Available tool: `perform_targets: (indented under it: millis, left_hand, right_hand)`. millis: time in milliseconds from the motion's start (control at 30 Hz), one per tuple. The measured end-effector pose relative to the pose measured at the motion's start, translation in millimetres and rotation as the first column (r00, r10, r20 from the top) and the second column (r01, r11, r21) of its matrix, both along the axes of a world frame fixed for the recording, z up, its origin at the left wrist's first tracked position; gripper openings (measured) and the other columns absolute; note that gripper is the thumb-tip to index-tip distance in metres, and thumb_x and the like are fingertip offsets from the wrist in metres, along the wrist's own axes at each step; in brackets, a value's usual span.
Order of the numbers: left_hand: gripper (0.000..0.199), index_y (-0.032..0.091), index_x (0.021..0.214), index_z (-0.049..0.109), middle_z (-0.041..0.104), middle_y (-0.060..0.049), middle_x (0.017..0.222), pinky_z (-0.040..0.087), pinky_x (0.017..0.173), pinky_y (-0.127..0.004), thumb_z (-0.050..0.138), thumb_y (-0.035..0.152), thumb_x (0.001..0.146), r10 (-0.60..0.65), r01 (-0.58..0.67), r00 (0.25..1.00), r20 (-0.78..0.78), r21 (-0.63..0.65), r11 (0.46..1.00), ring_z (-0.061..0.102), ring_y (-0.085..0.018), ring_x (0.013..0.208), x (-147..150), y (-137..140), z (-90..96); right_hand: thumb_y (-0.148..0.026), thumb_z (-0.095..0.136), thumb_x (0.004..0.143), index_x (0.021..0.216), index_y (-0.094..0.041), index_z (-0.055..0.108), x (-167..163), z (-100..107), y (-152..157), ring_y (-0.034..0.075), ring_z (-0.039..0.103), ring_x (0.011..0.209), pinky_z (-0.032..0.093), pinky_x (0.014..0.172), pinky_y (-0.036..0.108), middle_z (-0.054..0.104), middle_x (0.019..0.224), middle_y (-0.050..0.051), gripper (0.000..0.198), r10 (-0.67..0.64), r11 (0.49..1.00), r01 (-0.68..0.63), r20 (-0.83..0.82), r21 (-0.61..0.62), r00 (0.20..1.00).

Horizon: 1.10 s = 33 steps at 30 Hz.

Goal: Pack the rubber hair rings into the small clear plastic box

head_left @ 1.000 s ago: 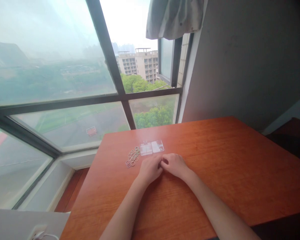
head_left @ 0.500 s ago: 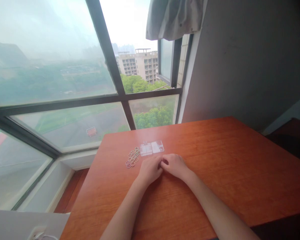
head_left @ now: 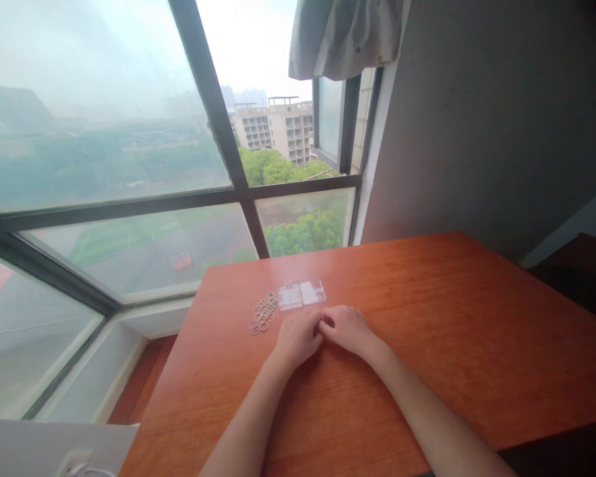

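Observation:
My left hand [head_left: 298, 336] and my right hand [head_left: 346, 327] meet over the table, fingertips touching. The fingers of both are curled closed, and whatever they may hold is hidden between them. Just beyond my knuckles lies a clear plastic box [head_left: 291, 297], its lid [head_left: 312, 291] opened out flat to the right. Left of the box, near my left hand, several small rings [head_left: 264, 311] are spread in a loose heap, pale and greenish with a few pinkish ones.
The reddish-brown wooden table [head_left: 457, 344] reaches far to the right. Its back edge runs along a large window with dark frames [head_left: 179, 197]. A grey curtain [head_left: 345, 40] hangs above, beside a dark grey wall [head_left: 487, 119]. A white socket [head_left: 77, 462] sits low at left.

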<state>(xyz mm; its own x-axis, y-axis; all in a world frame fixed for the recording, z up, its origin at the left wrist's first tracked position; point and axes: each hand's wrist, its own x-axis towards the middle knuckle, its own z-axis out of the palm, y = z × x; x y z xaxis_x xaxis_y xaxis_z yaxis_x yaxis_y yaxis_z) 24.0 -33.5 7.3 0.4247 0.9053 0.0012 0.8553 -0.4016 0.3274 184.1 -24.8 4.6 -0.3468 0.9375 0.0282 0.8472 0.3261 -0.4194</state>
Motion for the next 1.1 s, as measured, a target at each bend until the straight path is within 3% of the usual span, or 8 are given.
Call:
perform_targets:
  millis: [1100]
  left_hand:
    - [0.02,0.024,0.096,0.061,0.07,-0.002,0.097,0.042,0.072,-0.025,0.05,0.019,0.08,0.005,-0.005,1.0,-0.004,-0.019,1.0,0.064,-0.019,0.09,0.5,-0.2,0.5]
  right_hand:
    - [-0.038,0.048,0.09,0.088,-0.024,0.071,-0.1,1.9,-0.9,0.017,0.064,0.08,0.031,0.06,0.025,0.073,0.09,0.002,0.027,-0.002,1.0,0.002,0.007,-0.002,1.0]
